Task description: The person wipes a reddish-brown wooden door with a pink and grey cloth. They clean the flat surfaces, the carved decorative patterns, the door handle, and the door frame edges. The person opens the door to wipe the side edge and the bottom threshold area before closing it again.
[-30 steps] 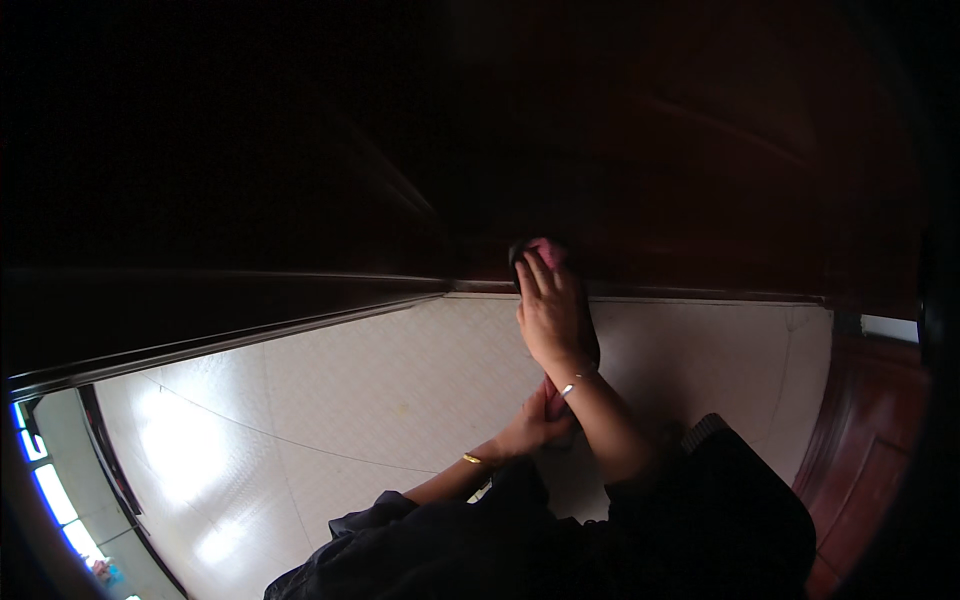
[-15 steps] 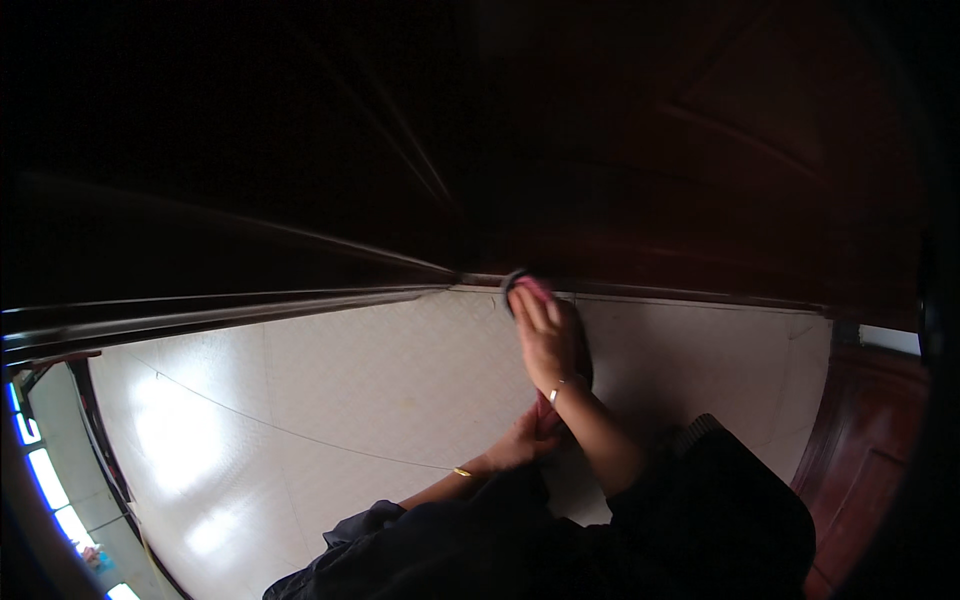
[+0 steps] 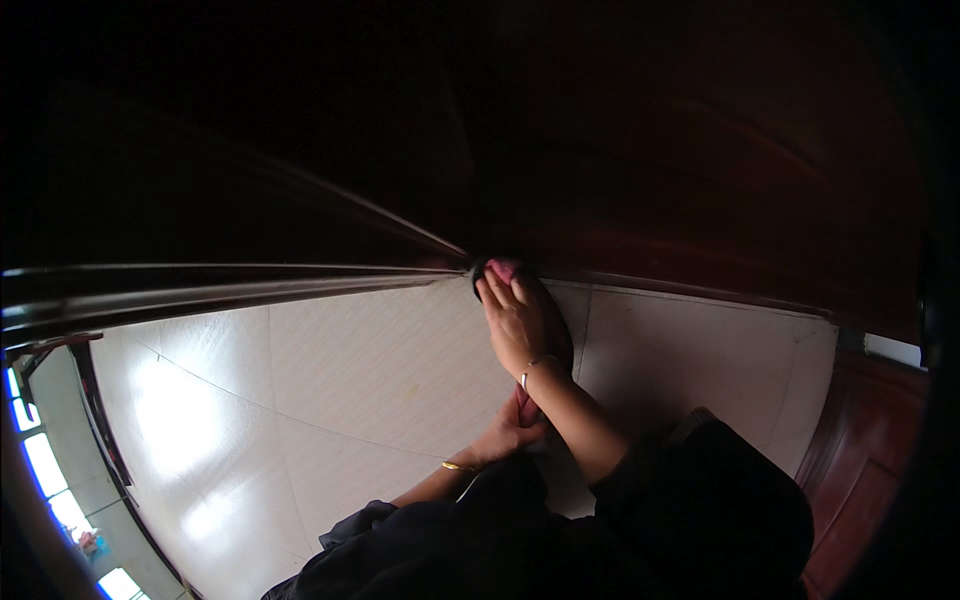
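My right hand (image 3: 512, 325) presses a pinkish-red cloth (image 3: 502, 268) with a dark edge against the foot of a dark wooden panel (image 3: 660, 200), right by the corner. Its fingers lie close together over the bunched cloth. A darker length of what looks like the same cloth trails down beside the wrist, half covered by my right forearm. Lower down, my left hand (image 3: 505, 437) is closed around a reddish end of it. There the fingertips are partly hidden. Both wrists carry bracelets.
Another dark panel with ledges (image 3: 200, 285) meets the first at the corner. Pale floor tiles (image 3: 370, 370) lie below, with a thin dark line across them. A reddish-brown wooden door (image 3: 865, 470) stands at right. Bright window panes (image 3: 45, 465) show at far left.
My right hand has slid the cloth a little left and up, closer to the corner. My left hand has shifted slightly the same way, still gripping its end.
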